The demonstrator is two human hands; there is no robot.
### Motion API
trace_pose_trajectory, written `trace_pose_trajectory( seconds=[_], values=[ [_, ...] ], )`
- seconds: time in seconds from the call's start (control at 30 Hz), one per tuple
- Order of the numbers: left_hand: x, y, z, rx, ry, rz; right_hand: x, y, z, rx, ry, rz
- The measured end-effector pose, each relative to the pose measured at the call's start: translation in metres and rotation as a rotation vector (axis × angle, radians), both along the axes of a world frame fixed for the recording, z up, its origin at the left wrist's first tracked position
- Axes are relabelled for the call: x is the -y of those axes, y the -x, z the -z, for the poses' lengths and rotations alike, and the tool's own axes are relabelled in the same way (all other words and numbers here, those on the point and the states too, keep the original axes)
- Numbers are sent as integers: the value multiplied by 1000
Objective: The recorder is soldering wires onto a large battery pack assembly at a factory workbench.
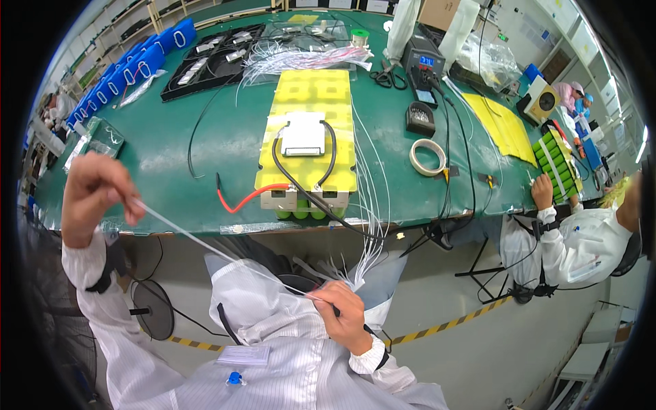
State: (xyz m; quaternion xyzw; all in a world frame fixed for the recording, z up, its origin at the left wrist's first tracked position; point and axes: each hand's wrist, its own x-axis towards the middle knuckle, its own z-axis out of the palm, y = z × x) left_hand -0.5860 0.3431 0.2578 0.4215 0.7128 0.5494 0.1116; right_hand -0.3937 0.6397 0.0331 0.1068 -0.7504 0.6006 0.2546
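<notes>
A thin white wire (205, 244) stretches slantwise across my lap, one end in each hand. My left hand (99, 191), raised over the table's left front edge, pinches the upper end. Low at the centre, my right hand (342, 316) is closed around the other end. Beyond them lies a battery pack (307, 160) with a yellow cover and green cells at its near end. A white circuit board (303, 138) sits on top, with black cables looping from it. A red cable (242, 201) sticks out left. Several white wires (372, 253) hang from the pack's right side toward my lap.
A tape roll (427, 157), a soldering station (421, 65) and scissors (389, 77) lie right of the pack. Behind it is a bundle of white wires (294, 58); blue bins (130, 72) stand far left. At right, a co-worker (581, 246) handles another green-celled pack (557, 164).
</notes>
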Motion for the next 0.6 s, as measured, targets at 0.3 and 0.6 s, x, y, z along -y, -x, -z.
trace_pose_trajectory(
  seconds=[0.3,0.6],
  values=[
    [-80,71,-23,-378,137,-138,-12,-15,3,273,305,107],
    [-141,110,-20,-499,-130,-100,-20,-8,-12,84,-96,243]
  ],
)
